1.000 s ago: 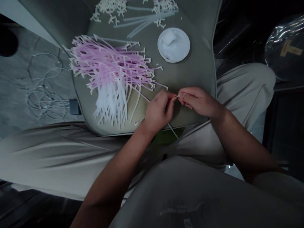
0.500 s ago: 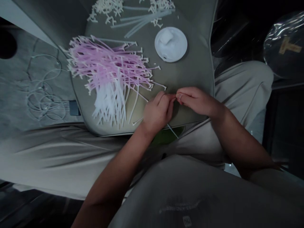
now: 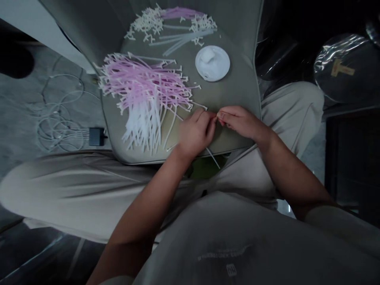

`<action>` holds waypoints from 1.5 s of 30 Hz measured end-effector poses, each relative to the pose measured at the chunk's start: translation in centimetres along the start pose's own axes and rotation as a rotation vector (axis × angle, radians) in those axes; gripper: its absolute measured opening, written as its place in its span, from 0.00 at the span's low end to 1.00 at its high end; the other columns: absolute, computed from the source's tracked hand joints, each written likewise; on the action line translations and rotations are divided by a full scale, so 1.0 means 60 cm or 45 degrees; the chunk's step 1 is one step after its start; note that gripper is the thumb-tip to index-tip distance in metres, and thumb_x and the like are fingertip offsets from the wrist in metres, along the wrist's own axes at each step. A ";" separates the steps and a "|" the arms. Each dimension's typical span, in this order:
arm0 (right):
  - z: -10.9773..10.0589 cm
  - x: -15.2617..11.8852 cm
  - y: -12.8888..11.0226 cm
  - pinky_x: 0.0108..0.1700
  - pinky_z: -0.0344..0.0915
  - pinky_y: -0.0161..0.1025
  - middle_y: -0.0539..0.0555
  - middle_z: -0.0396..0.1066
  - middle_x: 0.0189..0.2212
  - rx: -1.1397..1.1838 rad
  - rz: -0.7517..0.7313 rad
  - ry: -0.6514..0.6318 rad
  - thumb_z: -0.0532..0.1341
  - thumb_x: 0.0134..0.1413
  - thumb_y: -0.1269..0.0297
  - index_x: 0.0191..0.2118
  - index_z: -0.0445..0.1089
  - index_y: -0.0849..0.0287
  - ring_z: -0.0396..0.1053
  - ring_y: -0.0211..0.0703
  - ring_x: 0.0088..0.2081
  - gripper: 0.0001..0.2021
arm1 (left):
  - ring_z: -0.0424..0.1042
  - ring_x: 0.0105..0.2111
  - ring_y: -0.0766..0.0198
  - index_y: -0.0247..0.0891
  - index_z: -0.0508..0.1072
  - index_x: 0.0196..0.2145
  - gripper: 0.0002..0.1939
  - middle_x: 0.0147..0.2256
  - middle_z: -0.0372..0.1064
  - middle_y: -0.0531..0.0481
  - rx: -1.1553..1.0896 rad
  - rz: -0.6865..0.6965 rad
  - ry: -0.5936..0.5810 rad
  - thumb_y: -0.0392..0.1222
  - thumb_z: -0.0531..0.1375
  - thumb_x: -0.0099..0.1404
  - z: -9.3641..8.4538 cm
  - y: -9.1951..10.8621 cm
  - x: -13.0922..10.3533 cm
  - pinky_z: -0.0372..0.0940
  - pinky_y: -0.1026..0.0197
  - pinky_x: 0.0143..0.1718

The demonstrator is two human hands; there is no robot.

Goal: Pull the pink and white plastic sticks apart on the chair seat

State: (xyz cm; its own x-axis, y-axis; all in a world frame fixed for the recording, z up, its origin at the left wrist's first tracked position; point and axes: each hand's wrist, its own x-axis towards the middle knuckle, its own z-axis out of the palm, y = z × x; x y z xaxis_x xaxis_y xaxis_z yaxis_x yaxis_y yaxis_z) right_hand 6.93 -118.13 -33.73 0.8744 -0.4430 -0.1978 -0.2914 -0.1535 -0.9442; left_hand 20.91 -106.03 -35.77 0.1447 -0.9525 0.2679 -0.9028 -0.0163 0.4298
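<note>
My left hand (image 3: 196, 130) is closed around a thin white strip (image 3: 213, 157), whose end sticks out below the palm over the seat's front edge. The fingertips of my right hand (image 3: 236, 119) are pinched and meet those of my left hand; what they grip is too small to make out. Left of my hands, a pile of pink strips (image 3: 145, 79) with white tips lies on the grey seat (image 3: 242, 89), and white strips (image 3: 144, 124) fan out below it. A white dish (image 3: 220, 71) holding a white lump (image 3: 208, 56) sits above my right hand.
Farther back on the seat lie small white pieces (image 3: 148, 21), a pink bundle (image 3: 181, 12) and pale tubes (image 3: 181, 39). A dark box (image 3: 96, 136) with looped cables (image 3: 56, 126) is on the floor at left. A round transparent-wrapped object (image 3: 344, 69) stands at right.
The camera view has shifted, bringing the pink bundle at the back into sight. My hands stay together with their fingertips meeting, in almost the same pose over the seat.
</note>
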 end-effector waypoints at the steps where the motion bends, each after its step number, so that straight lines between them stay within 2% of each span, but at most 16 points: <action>1: 0.001 0.000 0.003 0.27 0.49 0.33 0.45 0.54 0.20 0.049 0.018 0.034 0.51 0.64 0.58 0.25 0.60 0.59 0.52 0.32 0.24 0.17 | 0.71 0.36 0.61 0.36 0.71 0.40 0.17 0.36 0.71 0.45 0.013 -0.005 0.012 0.47 0.46 0.74 0.001 0.001 0.002 0.61 0.61 0.36; 5: 0.004 0.003 0.009 0.24 0.48 0.33 0.44 0.54 0.19 0.192 0.073 0.183 0.51 0.64 0.54 0.25 0.60 0.58 0.51 0.31 0.21 0.19 | 0.70 0.37 0.60 0.36 0.71 0.41 0.15 0.37 0.71 0.45 0.040 0.006 0.020 0.46 0.48 0.73 0.007 0.001 0.007 0.62 0.60 0.37; 7: 0.002 0.006 0.010 0.26 0.51 0.33 0.44 0.55 0.20 0.118 0.021 0.298 0.51 0.64 0.54 0.25 0.60 0.58 0.53 0.31 0.22 0.19 | 0.70 0.39 0.59 0.35 0.71 0.42 0.15 0.38 0.71 0.45 0.038 0.006 0.015 0.45 0.48 0.73 0.009 0.002 0.009 0.62 0.59 0.40; 12: -0.017 0.024 0.019 0.33 0.53 0.35 0.47 0.62 0.22 -0.589 -0.153 0.638 0.58 0.60 0.57 0.26 0.69 0.60 0.59 0.35 0.27 0.15 | 0.70 0.45 0.55 0.35 0.71 0.49 0.15 0.43 0.71 0.42 0.049 0.003 -0.047 0.43 0.51 0.72 0.002 0.001 0.024 0.63 0.55 0.46; 14: -0.028 0.028 0.024 0.33 0.54 0.36 0.48 0.65 0.23 -0.758 -0.146 0.671 0.61 0.57 0.58 0.31 0.73 0.60 0.60 0.37 0.28 0.11 | 0.69 0.47 0.55 0.34 0.69 0.52 0.16 0.45 0.71 0.41 0.029 -0.005 -0.021 0.43 0.53 0.71 -0.011 -0.001 0.030 0.63 0.54 0.49; 17: -0.040 0.022 0.028 0.33 0.56 0.36 0.48 0.68 0.24 -0.772 -0.092 0.714 0.60 0.58 0.59 0.42 0.75 0.58 0.63 0.39 0.28 0.11 | 0.69 0.48 0.56 0.33 0.68 0.54 0.17 0.47 0.70 0.41 -0.019 -0.034 0.072 0.43 0.53 0.70 -0.044 0.000 0.029 0.63 0.55 0.51; 20: -0.039 0.007 0.027 0.35 0.58 0.36 0.51 0.73 0.28 -0.809 -0.063 0.760 0.56 0.61 0.58 0.42 0.76 0.58 0.66 0.41 0.31 0.13 | 0.70 0.47 0.56 0.35 0.69 0.52 0.16 0.46 0.71 0.43 0.009 -0.085 0.085 0.43 0.52 0.71 -0.077 0.010 0.008 0.64 0.55 0.51; 22: -0.032 0.001 0.024 0.35 0.57 0.37 0.54 0.75 0.31 -0.934 -0.022 0.751 0.54 0.63 0.55 0.39 0.76 0.58 0.68 0.43 0.33 0.16 | 0.70 0.46 0.55 0.36 0.70 0.51 0.16 0.45 0.72 0.43 0.070 -0.138 0.025 0.44 0.52 0.71 -0.088 0.021 -0.014 0.64 0.54 0.50; 25: -0.018 0.004 0.021 0.37 0.58 0.38 0.57 0.77 0.34 -1.135 0.052 0.688 0.48 0.67 0.51 0.36 0.76 0.58 0.70 0.46 0.36 0.23 | 0.70 0.46 0.53 0.37 0.71 0.50 0.16 0.46 0.71 0.42 0.207 -0.241 -0.091 0.44 0.53 0.70 -0.082 0.036 -0.047 0.65 0.53 0.47; 29: -0.014 0.021 0.011 0.41 0.60 0.37 0.57 0.78 0.41 -1.235 0.024 0.637 0.44 0.69 0.54 0.44 0.74 0.57 0.72 0.45 0.42 0.23 | 0.68 0.49 0.48 0.37 0.70 0.51 0.16 0.49 0.69 0.40 0.356 -0.311 -0.120 0.45 0.55 0.68 -0.067 0.045 -0.071 0.64 0.50 0.47; 33: -0.039 0.043 -0.015 0.44 0.61 0.39 0.62 0.76 0.46 -1.380 0.009 0.621 0.45 0.68 0.60 0.50 0.72 0.61 0.71 0.49 0.45 0.21 | 0.67 0.50 0.49 0.37 0.68 0.54 0.18 0.50 0.68 0.40 0.348 -0.270 -0.122 0.45 0.53 0.69 -0.076 0.042 -0.067 0.63 0.49 0.49; 40: -0.112 0.121 -0.080 0.42 0.61 0.40 0.64 0.75 0.48 -1.655 -0.014 0.413 0.47 0.67 0.59 0.51 0.72 0.59 0.71 0.52 0.47 0.20 | 0.69 0.48 0.53 0.38 0.70 0.50 0.15 0.47 0.69 0.43 0.335 0.005 -0.219 0.45 0.53 0.70 -0.108 0.009 -0.040 0.63 0.52 0.47; 45: -0.140 0.213 -0.112 0.44 0.62 0.40 0.65 0.74 0.51 -1.742 0.073 0.381 0.46 0.67 0.61 0.53 0.71 0.61 0.71 0.51 0.49 0.21 | 0.69 0.45 0.56 0.38 0.71 0.48 0.13 0.44 0.70 0.45 0.287 0.239 -0.291 0.42 0.52 0.71 -0.095 -0.007 -0.020 0.61 0.54 0.46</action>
State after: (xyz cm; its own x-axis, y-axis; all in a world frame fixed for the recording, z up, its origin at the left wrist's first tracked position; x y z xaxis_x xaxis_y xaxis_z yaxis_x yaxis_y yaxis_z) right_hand 16.79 -130.20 -27.69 0.7846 -0.6200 -0.0003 -0.6170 -0.7807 0.0990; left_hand 23.44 -103.16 -31.37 -0.1029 -0.9882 0.1135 -0.9752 0.1227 0.1841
